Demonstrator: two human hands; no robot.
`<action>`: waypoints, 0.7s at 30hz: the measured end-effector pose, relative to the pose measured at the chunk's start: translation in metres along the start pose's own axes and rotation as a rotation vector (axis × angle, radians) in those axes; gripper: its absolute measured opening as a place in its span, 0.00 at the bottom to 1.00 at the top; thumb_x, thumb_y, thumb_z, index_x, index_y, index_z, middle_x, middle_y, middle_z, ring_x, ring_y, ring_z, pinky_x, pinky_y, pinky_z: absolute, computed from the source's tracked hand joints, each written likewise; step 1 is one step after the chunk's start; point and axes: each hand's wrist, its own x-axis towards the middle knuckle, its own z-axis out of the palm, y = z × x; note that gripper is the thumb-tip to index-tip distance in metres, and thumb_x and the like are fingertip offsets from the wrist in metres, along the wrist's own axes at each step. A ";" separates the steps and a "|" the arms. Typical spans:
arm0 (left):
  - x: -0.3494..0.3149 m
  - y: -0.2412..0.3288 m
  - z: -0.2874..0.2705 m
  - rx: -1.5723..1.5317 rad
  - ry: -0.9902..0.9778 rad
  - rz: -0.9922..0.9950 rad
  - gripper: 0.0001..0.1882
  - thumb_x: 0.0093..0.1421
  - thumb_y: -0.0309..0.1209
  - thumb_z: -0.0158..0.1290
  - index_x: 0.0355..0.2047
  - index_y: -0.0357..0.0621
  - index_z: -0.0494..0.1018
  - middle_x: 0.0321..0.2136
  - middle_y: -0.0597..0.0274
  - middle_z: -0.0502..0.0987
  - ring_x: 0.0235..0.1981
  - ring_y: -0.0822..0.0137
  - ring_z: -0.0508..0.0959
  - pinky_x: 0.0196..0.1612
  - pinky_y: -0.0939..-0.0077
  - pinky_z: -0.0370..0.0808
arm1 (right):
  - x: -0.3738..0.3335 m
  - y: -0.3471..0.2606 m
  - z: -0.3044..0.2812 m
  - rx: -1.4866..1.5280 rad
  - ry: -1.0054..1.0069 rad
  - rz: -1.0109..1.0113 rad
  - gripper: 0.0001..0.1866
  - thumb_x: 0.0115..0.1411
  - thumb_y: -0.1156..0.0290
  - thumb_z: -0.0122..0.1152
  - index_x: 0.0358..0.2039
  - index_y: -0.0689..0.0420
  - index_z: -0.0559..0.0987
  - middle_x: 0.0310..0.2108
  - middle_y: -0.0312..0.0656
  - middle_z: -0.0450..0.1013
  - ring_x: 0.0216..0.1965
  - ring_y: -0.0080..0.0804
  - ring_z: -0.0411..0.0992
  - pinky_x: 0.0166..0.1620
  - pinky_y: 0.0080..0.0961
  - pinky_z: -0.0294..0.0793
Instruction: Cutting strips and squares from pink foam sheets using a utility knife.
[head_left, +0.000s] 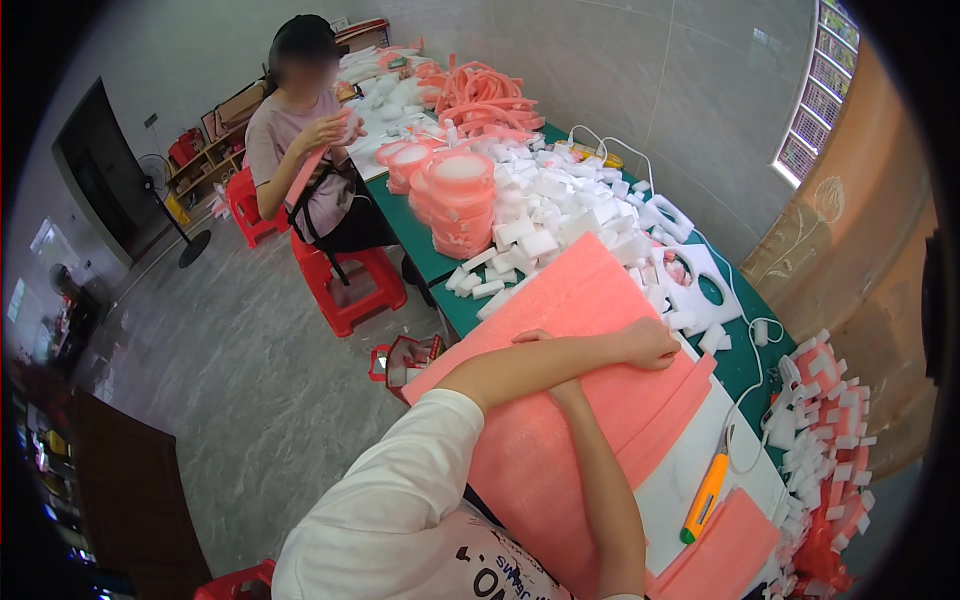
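A large pink foam sheet (560, 300) lies slanted over the near end of the table. My left forearm crosses over my right one. My left hand (652, 344) rests at the sheet's right edge with its fingers curled closed; what they hold, if anything, is hidden. My right hand (534, 337) presses on the sheet beyond the left forearm, which hides most of it; the fingers that show lie flat. Along the sheet's right side run narrow pink foam strips (665, 415). An orange-handled tool (706, 497) with a green end and metal tip lies to their right.
White foam blocks (560, 195) pile up beyond the sheet, beside stacked pink foam rings (455, 200). A white cable (745, 390) runs along the right. Foam pieces (835, 430) heap at the right edge. Another person (310, 150) sits far left on a red stool (345, 290), holding pink foam.
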 end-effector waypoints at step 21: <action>0.001 -0.003 0.001 0.018 0.034 0.033 0.09 0.48 0.36 0.47 0.19 0.45 0.69 0.15 0.55 0.71 0.19 0.56 0.72 0.22 0.61 0.67 | -0.001 -0.002 -0.001 0.031 -0.001 0.074 0.11 0.52 0.75 0.50 0.37 0.60 0.71 0.37 0.39 0.68 0.40 0.25 0.67 0.44 0.19 0.65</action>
